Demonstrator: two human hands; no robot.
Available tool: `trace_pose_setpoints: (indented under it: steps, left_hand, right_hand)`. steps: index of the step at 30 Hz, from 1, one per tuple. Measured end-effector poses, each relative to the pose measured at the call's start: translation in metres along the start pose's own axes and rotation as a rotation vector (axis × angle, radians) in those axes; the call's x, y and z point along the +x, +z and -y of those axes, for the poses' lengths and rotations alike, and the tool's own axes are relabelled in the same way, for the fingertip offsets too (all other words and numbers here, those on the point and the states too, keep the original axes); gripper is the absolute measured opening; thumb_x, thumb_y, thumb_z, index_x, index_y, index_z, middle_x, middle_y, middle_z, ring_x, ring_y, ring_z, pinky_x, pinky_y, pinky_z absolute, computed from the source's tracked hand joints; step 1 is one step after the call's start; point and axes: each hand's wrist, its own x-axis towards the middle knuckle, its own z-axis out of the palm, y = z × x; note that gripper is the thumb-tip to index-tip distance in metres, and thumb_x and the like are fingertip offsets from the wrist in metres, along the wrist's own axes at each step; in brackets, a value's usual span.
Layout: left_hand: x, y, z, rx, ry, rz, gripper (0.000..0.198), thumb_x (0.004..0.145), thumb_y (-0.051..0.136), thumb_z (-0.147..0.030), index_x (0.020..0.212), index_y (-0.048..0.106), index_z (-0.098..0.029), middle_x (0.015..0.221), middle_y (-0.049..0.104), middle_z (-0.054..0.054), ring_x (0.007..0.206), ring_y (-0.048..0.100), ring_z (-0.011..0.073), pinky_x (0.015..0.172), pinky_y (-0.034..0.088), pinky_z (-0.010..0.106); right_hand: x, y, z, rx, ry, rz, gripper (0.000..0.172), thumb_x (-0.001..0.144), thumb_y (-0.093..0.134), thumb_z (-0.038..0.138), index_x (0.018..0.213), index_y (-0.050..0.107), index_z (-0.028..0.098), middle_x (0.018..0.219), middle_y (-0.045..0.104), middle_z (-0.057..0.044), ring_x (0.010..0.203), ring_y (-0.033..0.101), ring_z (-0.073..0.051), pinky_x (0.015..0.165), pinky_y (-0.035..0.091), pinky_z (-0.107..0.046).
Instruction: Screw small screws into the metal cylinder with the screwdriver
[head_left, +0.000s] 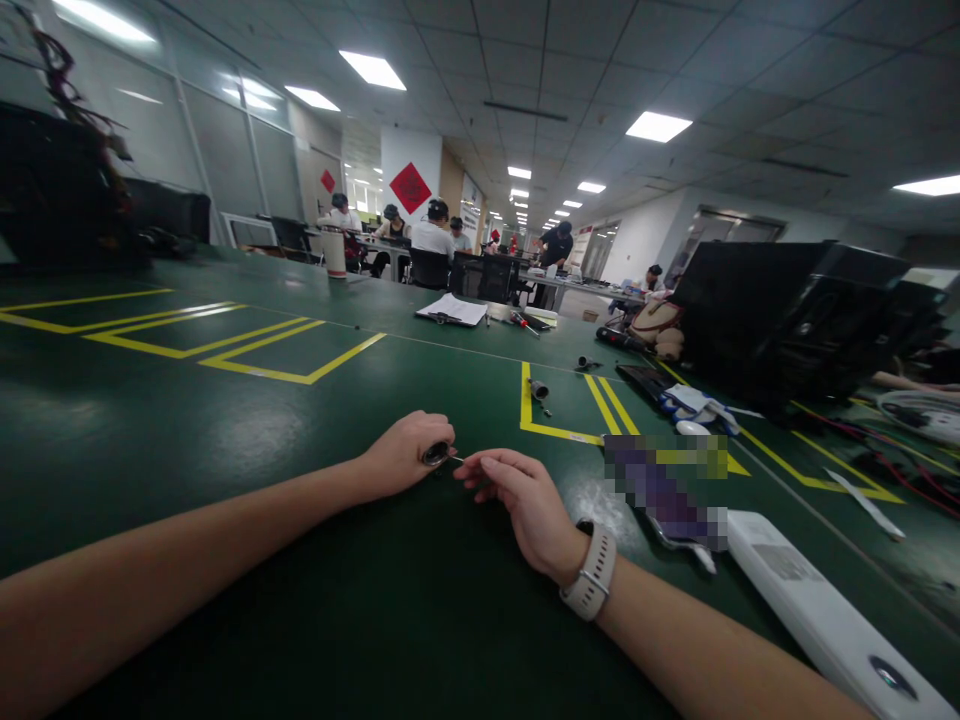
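Observation:
My left hand (405,455) is closed around a small round metal part, a hollow cylinder (436,454) whose open end faces me. Just to its right, the fingers of my right hand (514,490) pinch a thin metal rod (457,459) that points at the cylinder. Whether the rod touches the cylinder, I cannot tell. Both hands are held low over the green table (285,620). Beyond my right hand, a similar metal cylinder (538,390) lies inside a yellow tape outline, with tiny dark pieces (547,411) beside it.
A phone (660,485) and a long white device (817,600) lie by my right forearm. Another small metal part (585,363), a clipboard with paper (453,310), a red screwdriver (525,321) and a cup (334,252) are farther back. Black equipment (780,310) stands at right.

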Motion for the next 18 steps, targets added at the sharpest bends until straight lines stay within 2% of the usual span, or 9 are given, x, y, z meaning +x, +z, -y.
trace_pose_setpoints:
  steps: [5, 14, 18]
  left_hand:
    - [-0.0006, -0.0001, 0.0025, -0.022, 0.049, 0.039, 0.011, 0.079, 0.047, -0.016, 0.067, 0.049, -0.017, 0.066, 0.051, -0.001, 0.065, 0.05, 0.0136, 0.064, 0.035, 0.026]
    - [0.0028, -0.0007, 0.0031, -0.165, -0.01, 0.049, 0.021, 0.08, 0.049, -0.031, 0.065, 0.049, -0.017, 0.064, 0.05, -0.002, 0.062, 0.049, 0.0128, 0.059, 0.037, 0.023]
    - [0.0021, -0.0002, 0.0026, -0.104, -0.025, 0.042, 0.018, 0.08, 0.051, -0.027, 0.065, 0.05, -0.017, 0.065, 0.051, -0.001, 0.064, 0.049, 0.0134, 0.062, 0.037, 0.024]
  right_hand:
    - [0.0003, -0.0004, 0.0022, 0.047, 0.028, -0.001, 0.018, 0.075, 0.056, 0.026, 0.077, 0.068, 0.013, 0.08, 0.069, -0.008, 0.074, 0.058, -0.016, 0.065, 0.04, -0.028]
    - [0.0012, -0.0017, 0.0008, 0.084, 0.021, -0.018, 0.017, 0.073, 0.056, 0.026, 0.074, 0.068, 0.014, 0.079, 0.069, -0.008, 0.072, 0.058, -0.016, 0.065, 0.04, -0.028]
    - [0.0015, -0.0019, -0.0004, 0.089, 0.014, -0.027, 0.016, 0.074, 0.055, 0.024, 0.073, 0.068, 0.014, 0.077, 0.069, -0.007, 0.071, 0.058, -0.015, 0.065, 0.04, -0.028]
